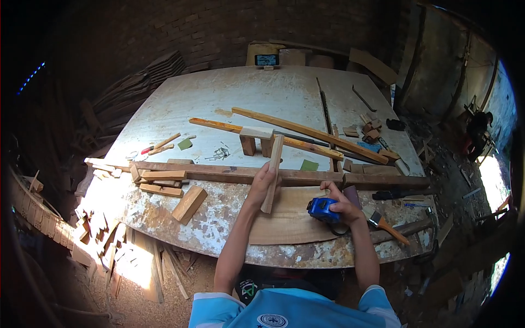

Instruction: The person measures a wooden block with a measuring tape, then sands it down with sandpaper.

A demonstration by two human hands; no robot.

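My left hand (263,183) is closed around a narrow wooden strip (273,175), which stands tilted above the bench. In my right hand (344,205) sits a blue tape measure (322,209), gripped with the thumb over its side. Its blade does not show clearly. Under both hands lies a broad flat wooden board (290,218) near the bench's front edge. A long wooden beam (219,173) runs crosswise just beyond them. Behind the strip, a small bench-shaped wooden piece (256,134) stands on its legs.
Short wood blocks (162,186) lie to the left, with nails (221,153) farther back. Long orange-brown battens (306,134) cross the bench (180,104). A paintbrush (391,227) rests at right near a dark tool (402,193). A phone (267,60) stands at the far edge. Offcuts (104,235) litter the floor.
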